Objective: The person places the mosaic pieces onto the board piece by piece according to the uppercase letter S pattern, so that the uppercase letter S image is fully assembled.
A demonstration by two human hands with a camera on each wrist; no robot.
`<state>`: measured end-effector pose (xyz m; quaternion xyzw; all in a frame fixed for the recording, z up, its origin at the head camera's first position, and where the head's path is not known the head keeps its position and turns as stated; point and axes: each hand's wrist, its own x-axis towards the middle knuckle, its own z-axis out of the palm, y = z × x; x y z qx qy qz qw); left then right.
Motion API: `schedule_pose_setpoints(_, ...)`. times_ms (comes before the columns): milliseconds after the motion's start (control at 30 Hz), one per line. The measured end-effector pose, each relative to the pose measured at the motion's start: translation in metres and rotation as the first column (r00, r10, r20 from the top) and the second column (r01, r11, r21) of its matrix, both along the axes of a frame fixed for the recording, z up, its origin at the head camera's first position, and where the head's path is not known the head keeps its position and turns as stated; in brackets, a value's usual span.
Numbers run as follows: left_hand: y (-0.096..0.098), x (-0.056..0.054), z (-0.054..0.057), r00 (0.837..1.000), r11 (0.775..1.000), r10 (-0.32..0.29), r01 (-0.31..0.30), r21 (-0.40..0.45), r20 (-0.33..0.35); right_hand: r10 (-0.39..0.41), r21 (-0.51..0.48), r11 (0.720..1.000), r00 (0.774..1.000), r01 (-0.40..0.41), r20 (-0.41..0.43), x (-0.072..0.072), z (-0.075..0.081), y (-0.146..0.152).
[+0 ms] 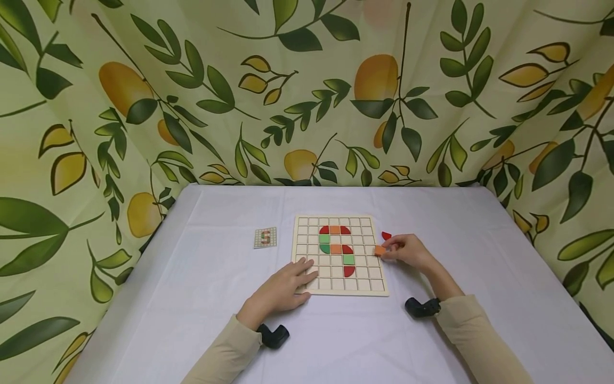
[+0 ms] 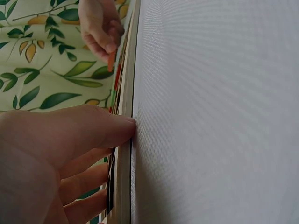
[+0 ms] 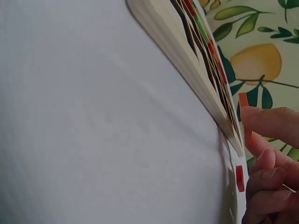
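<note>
A pale wooden grid board lies on the table, bearing red and green rounded pieces, orange squares and light green squares in an S-like curve. My left hand rests on the board's front left corner, fingers spread over the top. In the left wrist view its thumb touches the board's side edge. At the board's right edge, my right hand pinches an orange square tile between thumb and fingertips. The right wrist view shows this orange tile edge-on, raised over the board's rim.
Just behind the right hand, a red rounded piece lies on the white cloth. Left of the board is a small pattern card showing a similar coloured curve on a grid. A leaf-and-fruit curtain hangs along the table's back and sides.
</note>
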<state>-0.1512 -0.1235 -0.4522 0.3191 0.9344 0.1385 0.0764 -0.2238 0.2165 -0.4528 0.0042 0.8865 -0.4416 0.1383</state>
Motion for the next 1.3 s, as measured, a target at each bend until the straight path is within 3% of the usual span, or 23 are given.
schedule_pose_setpoints(1000, 0.000, 0.001, 0.002, 1.000, 1.000, 0.005, -0.005, 0.001, -0.001, 0.133, -0.087, 0.987, 0.991, -0.133, -0.009, 0.017, -0.001, -0.044)
schedule_pose_setpoints(1300, 0.000, 0.000, 0.000, 1.000, 1.000, 0.005, -0.005, -0.007, -0.003, 0.129, -0.097, 0.987, 0.992, -0.128, 0.008, 0.018, 0.001, -0.051)
